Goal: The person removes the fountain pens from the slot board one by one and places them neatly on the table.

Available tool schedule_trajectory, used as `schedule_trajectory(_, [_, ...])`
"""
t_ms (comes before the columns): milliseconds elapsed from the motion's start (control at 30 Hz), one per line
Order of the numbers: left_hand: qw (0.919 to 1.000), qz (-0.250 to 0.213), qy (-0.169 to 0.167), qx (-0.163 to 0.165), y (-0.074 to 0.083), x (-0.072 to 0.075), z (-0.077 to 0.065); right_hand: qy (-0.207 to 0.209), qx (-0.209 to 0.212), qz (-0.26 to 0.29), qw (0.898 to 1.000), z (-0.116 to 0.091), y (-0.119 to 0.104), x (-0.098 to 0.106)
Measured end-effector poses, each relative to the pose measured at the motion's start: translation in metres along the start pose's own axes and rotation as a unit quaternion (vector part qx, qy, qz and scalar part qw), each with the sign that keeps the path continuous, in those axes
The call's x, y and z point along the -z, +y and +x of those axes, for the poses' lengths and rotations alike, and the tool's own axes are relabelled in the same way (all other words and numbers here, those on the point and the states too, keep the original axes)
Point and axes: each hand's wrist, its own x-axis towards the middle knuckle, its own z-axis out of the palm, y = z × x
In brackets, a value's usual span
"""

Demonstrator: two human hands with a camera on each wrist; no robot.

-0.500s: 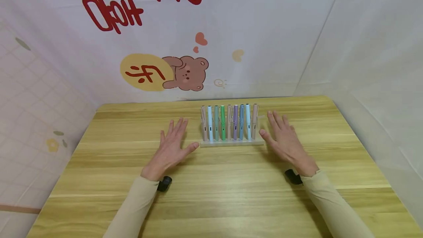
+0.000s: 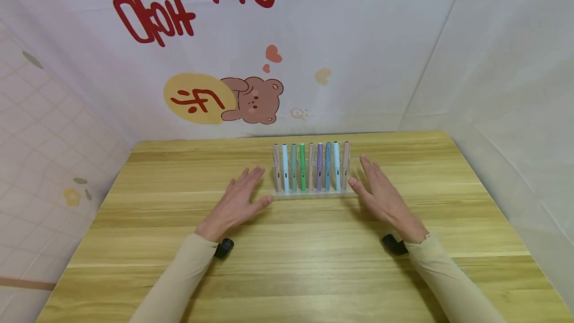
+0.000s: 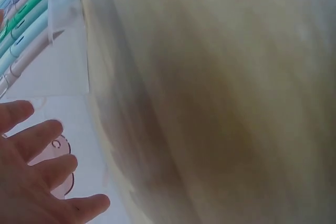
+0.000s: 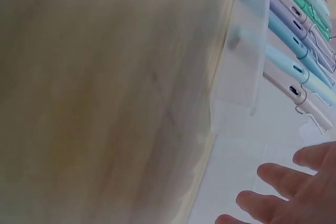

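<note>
A row of several capped pens stands upright in a clear pen stand [image 2: 314, 196] near the back of the table. Among them are a green pen [image 2: 303, 168], a purple pen [image 2: 319, 167] and a brownish pen [image 2: 346, 166] at the right end. My left hand [image 2: 235, 206] is just left of the stand, its thumb near the left end, fingers extended. On the other side, my right hand [image 2: 383, 201] hovers by the right end with straight fingers. Neither hand holds anything. Both wrist views show the fingers apart from the pens.
Under the stand is a wood-grain table [image 2: 309, 263]. Behind it hangs a white cloth wall [image 2: 358, 29] with a printed bear [image 2: 255, 101] and red lettering. Cloth also closes off the left and right sides. Black wrist cameras sit at both cuffs.
Both hands have shifted slightly inward and turned their palms more toward the stand, with the fingers closer together. The pens and stand have not moved.
</note>
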Motion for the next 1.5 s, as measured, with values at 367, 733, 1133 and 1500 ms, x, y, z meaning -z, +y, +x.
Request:
schedule_trajectory(367, [0.9992, -0.022, -0.023, 0.024, 0.005, -0.004, 0.006, 0.010, -0.052, 0.084, 0.995, -0.002, -0.008, -0.001])
schedule_trajectory(733, [0.9985, -0.053, -0.003, 0.017, 0.005, -0.008, 0.011, 0.028, -0.072, 0.133, 0.988, 0.005, -0.012, -0.006])
schedule_trajectory(1133, [0.9973, -0.071, 0.013, 0.013, 0.005, -0.011, 0.015, 0.073, -0.073, 0.159, 0.982, 0.013, -0.014, -0.012])
schedule_trajectory(1500, [0.9968, -0.076, 0.024, 0.014, 0.008, -0.012, 0.017, 0.098, -0.076, 0.160, 0.979, 0.020, -0.017, -0.019])
